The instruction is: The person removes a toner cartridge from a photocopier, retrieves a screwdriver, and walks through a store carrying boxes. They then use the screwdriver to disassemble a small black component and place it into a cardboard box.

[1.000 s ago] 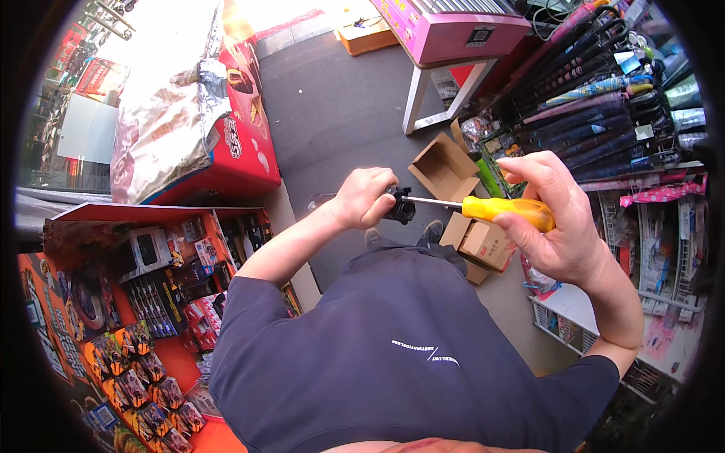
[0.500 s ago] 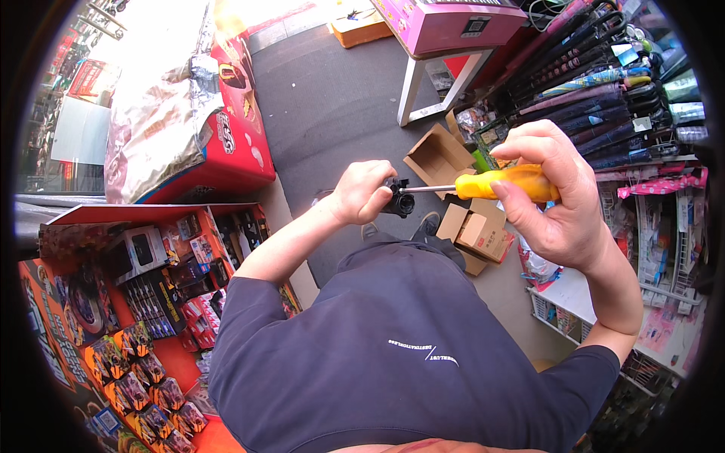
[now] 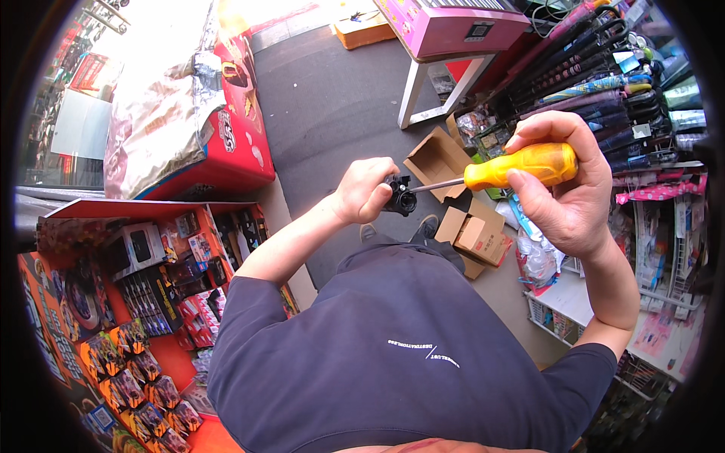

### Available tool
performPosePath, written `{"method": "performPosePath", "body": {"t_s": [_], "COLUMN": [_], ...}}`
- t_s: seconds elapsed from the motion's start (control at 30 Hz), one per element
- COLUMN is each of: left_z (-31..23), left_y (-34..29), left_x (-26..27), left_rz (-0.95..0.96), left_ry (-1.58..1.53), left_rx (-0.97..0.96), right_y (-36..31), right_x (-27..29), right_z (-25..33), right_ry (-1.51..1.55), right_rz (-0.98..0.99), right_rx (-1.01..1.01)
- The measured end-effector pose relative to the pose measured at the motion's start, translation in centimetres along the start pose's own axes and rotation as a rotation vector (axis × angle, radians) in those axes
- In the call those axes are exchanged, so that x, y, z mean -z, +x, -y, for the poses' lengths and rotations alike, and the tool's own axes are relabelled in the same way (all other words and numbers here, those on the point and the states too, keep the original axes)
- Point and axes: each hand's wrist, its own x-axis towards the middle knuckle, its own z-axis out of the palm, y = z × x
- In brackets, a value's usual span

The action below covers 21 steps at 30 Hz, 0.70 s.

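Note:
In front of my chest, my left hand (image 3: 366, 190) is closed around a small black part with a round opening (image 3: 402, 198); its exact kind is too small to make out. My right hand (image 3: 566, 185) grips a screwdriver with a yellow handle (image 3: 521, 166), thumb below and fingers curled over the top. The metal shaft (image 3: 442, 185) points left and slants slightly down. Its tip reaches the black part near the round opening; whether it is seated in a screw cannot be seen.
Opened cardboard boxes (image 3: 476, 235) lie on the floor near my shoes. Left stand a red box-shaped stand (image 3: 242, 151) and a rack of packaged goods (image 3: 151, 332). A pink box sits on a white-legged table (image 3: 411, 94). Umbrellas (image 3: 581, 98) and wire shelving (image 3: 664, 249) line the right.
My right hand and the screwdriver handle have shifted slightly right and up, so the shaft slants more. The black part has turned a little in my left hand, which stays nearly in place.

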Motion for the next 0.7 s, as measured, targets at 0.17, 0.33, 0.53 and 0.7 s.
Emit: {"method": "performPosePath", "body": {"t_s": [0.17,0.33,0.53,0.7], "left_z": [-0.2,-0.5,-0.6,-0.3], "left_y": [0.2,0.5,1.0,0.9], "left_x": [-0.1,-0.7,-1.2,-1.1], "left_rz": [-0.015,-0.026,-0.04,-0.033], "left_ry": [-0.029,-0.009,-0.013,0.003], "left_rx": [0.042,0.028,-0.011,-0.024], "right_y": [0.7,1.6,0.8,1.0], "right_x": [0.7,-0.5,-6.0,-6.8], "right_z": [0.1,-1.7,-6.5,-6.9], "right_ry": [0.042,-0.016,-0.406,-0.471], "right_rz": [-0.2,0.14,0.209,0.247], "right_rx": [0.058,-0.14,0.067,0.04]}}
